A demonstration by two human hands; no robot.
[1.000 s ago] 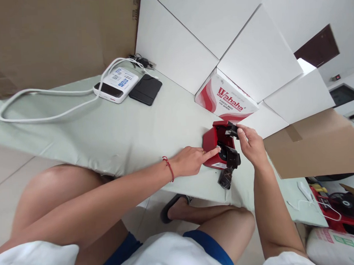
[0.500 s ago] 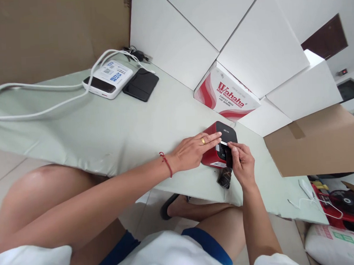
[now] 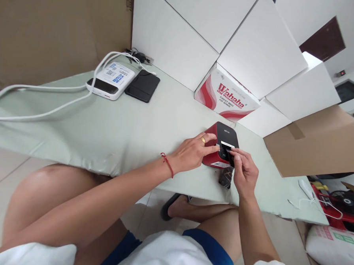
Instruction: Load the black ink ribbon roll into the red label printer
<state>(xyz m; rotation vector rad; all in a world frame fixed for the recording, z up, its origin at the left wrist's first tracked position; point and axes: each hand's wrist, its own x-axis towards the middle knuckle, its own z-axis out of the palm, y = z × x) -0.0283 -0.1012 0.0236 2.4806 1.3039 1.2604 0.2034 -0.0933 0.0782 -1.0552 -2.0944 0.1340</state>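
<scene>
A small red device with a black top (image 3: 229, 134) stands near the front edge of the table, with a white label strip and a dark recess on its near face. My left hand (image 3: 192, 152) rests against its red side, the fingers stretched and apart, fingertips touching the body near the recess. At that same face my right hand (image 3: 246, 170) pinches a small black piece (image 3: 231, 159), mostly hidden by the fingers; whether it is attached to the device I cannot tell. Just below lies a dark, crinkled strip (image 3: 226, 178) at the table edge.
A white power bank (image 3: 114, 76) with a looped white cable (image 3: 52, 86) and a black phone (image 3: 143, 86) lie at the back left, keys (image 3: 137, 55) behind them. White cartons (image 3: 178, 37) and a Wahaha box (image 3: 227, 94) line the back. A brown carton (image 3: 308, 141) stands at right.
My left fingers have slid back from the device's top to its side, uncovering the label strip. My right hand has moved slightly down and right.
</scene>
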